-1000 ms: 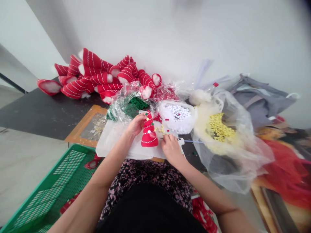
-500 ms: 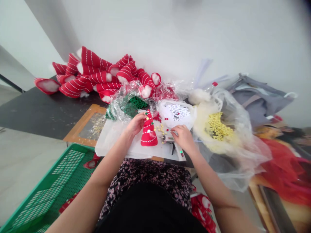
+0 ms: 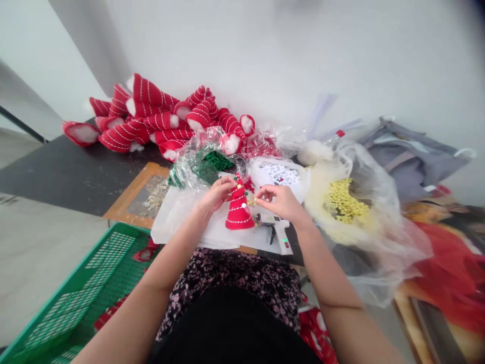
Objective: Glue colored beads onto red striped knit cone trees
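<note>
My left hand (image 3: 222, 193) pinches the upper part of a red cone (image 3: 239, 215) with white spiral cord and small green, white and yellow pompoms. The cone stands upright over the white sheet (image 3: 204, 230). Just right of it, my right hand (image 3: 278, 200) has thumb and fingertips pressed together above some yellow pompoms; what they hold, if anything, is too small to tell. A white glue gun (image 3: 279, 233) with a small green light lies below my right hand, its nozzle toward the cone.
Red striped cones (image 3: 147, 114) are piled at the back left. Bags of green (image 3: 217, 161), white (image 3: 280, 174) and yellow pompoms (image 3: 344, 202) lie behind and right. A framed panel (image 3: 140, 194) and green basket (image 3: 71, 298) are on the left.
My right hand has moved from beside the glue gun toward the cone, over the yellow pompoms. The cone remains in my left hand. The whole view has shifted slightly.
</note>
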`<action>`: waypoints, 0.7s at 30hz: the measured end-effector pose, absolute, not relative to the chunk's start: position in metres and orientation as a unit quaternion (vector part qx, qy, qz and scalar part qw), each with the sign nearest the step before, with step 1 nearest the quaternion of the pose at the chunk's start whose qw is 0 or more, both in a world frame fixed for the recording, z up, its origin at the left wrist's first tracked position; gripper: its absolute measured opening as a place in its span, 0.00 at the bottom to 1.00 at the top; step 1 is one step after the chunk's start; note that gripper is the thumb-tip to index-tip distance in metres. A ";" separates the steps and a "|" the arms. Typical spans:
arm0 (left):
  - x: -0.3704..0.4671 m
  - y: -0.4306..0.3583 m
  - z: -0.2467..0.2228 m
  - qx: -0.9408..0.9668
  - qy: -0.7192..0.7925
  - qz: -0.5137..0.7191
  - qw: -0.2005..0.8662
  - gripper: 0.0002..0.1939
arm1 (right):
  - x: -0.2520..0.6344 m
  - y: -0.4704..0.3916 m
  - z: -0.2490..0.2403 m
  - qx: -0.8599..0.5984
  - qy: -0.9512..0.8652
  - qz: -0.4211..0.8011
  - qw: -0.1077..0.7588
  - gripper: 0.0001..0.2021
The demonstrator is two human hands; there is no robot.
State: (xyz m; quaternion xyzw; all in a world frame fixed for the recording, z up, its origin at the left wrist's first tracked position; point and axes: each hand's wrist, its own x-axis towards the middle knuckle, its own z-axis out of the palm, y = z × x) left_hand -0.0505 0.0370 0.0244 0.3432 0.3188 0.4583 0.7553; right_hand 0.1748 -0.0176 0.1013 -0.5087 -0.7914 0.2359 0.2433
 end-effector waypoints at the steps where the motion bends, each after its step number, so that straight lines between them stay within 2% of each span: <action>1: -0.050 0.037 0.025 0.349 0.318 0.457 0.754 0.19 | 0.166 -0.024 0.107 -0.471 -0.811 0.223 0.266 0.03; 3: -0.050 0.036 0.025 0.355 0.318 0.458 0.750 0.20 | 0.145 -0.034 0.114 -0.404 -0.858 0.182 0.259 0.05; 8: -0.050 0.035 0.024 0.361 0.321 0.467 0.741 0.19 | 0.108 -0.036 0.104 -0.340 -0.934 0.035 0.103 0.11; 10: -0.050 0.035 0.023 0.364 0.323 0.464 0.740 0.18 | 0.108 -0.035 0.102 -0.338 -0.938 0.007 0.083 0.13; 12: -0.050 0.035 0.023 0.358 0.325 0.463 0.743 0.18 | 0.118 -0.033 0.106 -0.338 -0.933 0.021 0.124 0.13; 15: -0.050 0.035 0.024 0.337 0.317 0.465 0.755 0.17 | 0.147 -0.021 0.115 -0.406 -0.880 0.067 0.238 0.11; 17: -0.050 0.037 0.024 0.326 0.310 0.462 0.764 0.16 | 0.168 -0.007 0.115 -0.494 -0.828 0.093 0.249 0.11; 21: -0.052 0.039 0.022 0.317 0.310 0.465 0.766 0.14 | 0.191 0.018 0.095 -0.585 -0.795 0.147 0.063 0.13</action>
